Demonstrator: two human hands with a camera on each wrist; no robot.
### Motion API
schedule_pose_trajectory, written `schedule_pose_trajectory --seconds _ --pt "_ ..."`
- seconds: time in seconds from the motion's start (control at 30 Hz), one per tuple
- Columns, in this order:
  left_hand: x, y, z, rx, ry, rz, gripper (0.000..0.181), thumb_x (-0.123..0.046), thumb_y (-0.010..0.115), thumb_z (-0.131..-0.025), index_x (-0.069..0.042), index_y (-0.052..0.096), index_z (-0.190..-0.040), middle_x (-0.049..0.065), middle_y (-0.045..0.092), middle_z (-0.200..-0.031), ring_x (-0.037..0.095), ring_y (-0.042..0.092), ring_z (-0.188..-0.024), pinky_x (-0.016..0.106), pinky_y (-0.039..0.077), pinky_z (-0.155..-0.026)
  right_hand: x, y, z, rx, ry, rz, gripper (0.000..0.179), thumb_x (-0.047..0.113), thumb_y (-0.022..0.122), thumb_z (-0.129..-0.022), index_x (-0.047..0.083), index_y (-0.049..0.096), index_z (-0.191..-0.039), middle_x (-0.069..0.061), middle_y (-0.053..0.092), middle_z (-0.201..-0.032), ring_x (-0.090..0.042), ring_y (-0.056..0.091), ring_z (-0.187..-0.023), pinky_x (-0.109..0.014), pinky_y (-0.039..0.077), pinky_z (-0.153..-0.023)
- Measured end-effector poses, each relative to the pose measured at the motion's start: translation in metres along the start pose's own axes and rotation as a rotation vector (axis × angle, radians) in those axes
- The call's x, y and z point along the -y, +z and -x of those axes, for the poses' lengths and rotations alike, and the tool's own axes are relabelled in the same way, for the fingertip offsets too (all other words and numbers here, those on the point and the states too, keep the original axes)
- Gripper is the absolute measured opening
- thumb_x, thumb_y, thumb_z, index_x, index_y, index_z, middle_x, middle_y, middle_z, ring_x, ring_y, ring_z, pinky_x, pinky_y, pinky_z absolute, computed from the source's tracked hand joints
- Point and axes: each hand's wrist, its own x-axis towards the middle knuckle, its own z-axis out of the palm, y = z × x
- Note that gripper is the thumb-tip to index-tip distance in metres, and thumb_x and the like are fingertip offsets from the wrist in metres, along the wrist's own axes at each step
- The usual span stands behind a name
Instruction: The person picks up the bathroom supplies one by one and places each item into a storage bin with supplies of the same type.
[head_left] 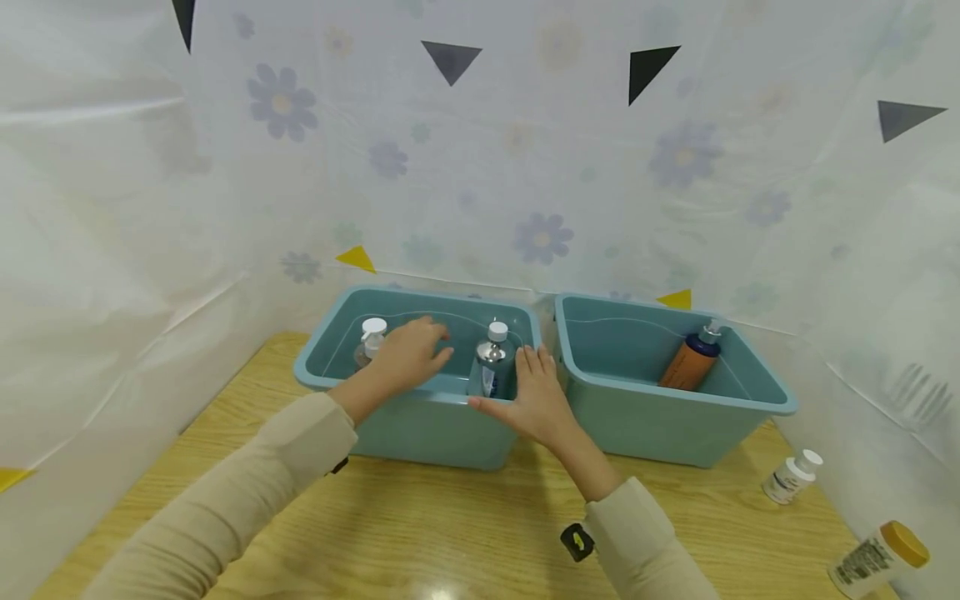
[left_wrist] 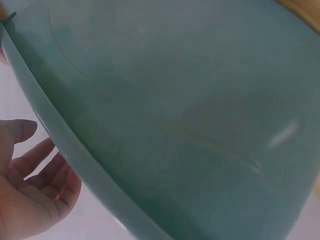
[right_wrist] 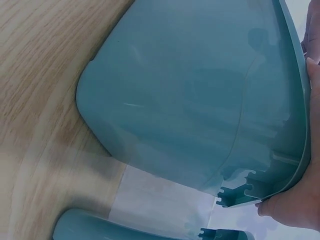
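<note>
Two hands at a glossy, rounded-edge teal plastic bin (head_left: pixel 431 429) on a wood-grain table (head_left: pixel 420 508)
Left hand (head_left: pixel 411 354) hovers inside, loosely curved, thumb apart; right hand (head_left: pixel 536 398) rests spread on the rim — fingers straight, thumb wide. Within, a smooth silver-shouldered bottle (head_left: pixel 492 357) stands at three o'clock — a white-topped bottle (head_left: pixel 372 333) at nine.
</note>
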Motion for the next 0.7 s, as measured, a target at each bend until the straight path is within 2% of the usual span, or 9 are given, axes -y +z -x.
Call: schedule_pose_trajectory --seconds 0.2,0.47,0.57,0.7 --pt "-0.006 0.01 0.004 -0.046 0.021 0.043 0.029 -0.021 0.059 -0.091 -0.001 0.065 -0.11 0.015 0.063 -0.107 0.028 0.063 -0.094 0.039 0.054 -0.075 -0.004 0.0 0.001 -0.021 -0.047 -0.058 0.105 0.063 0.059 -0.078 -0.005 0.016 -0.146 -0.022 0.017 -0.153 -0.04 0.009 -0.142 -0.059 0.019 -0.11" --pt "-0.011 0.017 0.006 -0.053 0.006 0.098 0.031 -0.022 0.059 -0.091 0.0 0.064 -0.113 0.015 0.063 -0.111 0.029 0.061 -0.101 0.04 0.052 -0.082 -0.013 -0.001 0.003 -0.03 -0.101 -0.134 0.101 0.057 0.06 -0.08 -0.001 0.012 -0.148 -0.02 0.015 -0.154 -0.04 0.01 -0.142 -0.061 0.021 -0.108" --pt "-0.013 0.019 0.006 -0.053 -0.003 0.11 0.031 -0.023 0.059 -0.091 -0.001 0.063 -0.113 0.015 0.062 -0.114 0.029 0.061 -0.103 0.041 0.052 -0.084 -0.016 -0.002 0.006 -0.042 -0.134 -0.114 0.1 0.056 0.061 -0.081 -0.001 0.013 -0.148 -0.021 0.016 -0.153 -0.039 0.013 -0.142 -0.06 0.023 -0.108" --pt "-0.018 0.021 0.007 -0.051 -0.011 0.139 0.033 -0.023 0.059 -0.091 -0.002 0.062 -0.116 0.015 0.062 -0.117 0.03 0.059 -0.107 0.043 0.05 -0.087 -0.022 -0.003 0.009 -0.1 -0.213 -0.02 0.098 0.06 0.057 -0.081 -0.002 0.02 -0.146 -0.021 0.024 -0.151 -0.039 0.021 -0.139 -0.058 0.026 -0.108"
